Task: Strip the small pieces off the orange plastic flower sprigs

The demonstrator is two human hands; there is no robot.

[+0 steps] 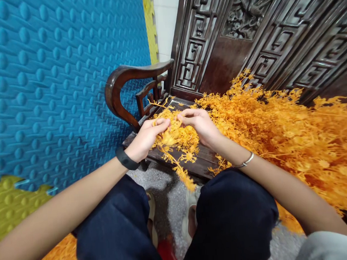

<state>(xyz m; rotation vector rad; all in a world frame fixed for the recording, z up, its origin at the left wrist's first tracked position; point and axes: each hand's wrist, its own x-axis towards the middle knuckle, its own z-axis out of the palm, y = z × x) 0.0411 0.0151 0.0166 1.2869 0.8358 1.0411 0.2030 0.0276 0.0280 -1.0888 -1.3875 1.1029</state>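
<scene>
An orange-yellow artificial flower sprig [169,138] hangs between my hands, its lower end trailing down past the seat edge. My left hand [150,134] pinches it between thumb and forefinger, a yellow ring on one finger and a dark band at the wrist. Opposite, with fingertips a short gap away, my right hand [201,126] is closed in a pinch on a small part of the same sprig. Beneath both hands, more loose flower pieces [188,139] lie on the dark wooden seat [205,159]. The fingertips hide exactly where each piece is held.
A large heap of orange artificial flowers [257,125] fills the right of the wooden bench. The curved armrest [135,73] stands at the left, and a carved backrest [216,61] rises behind. Blue foam matting [57,89] covers the left side. More orange flowers [58,258] lie at bottom left.
</scene>
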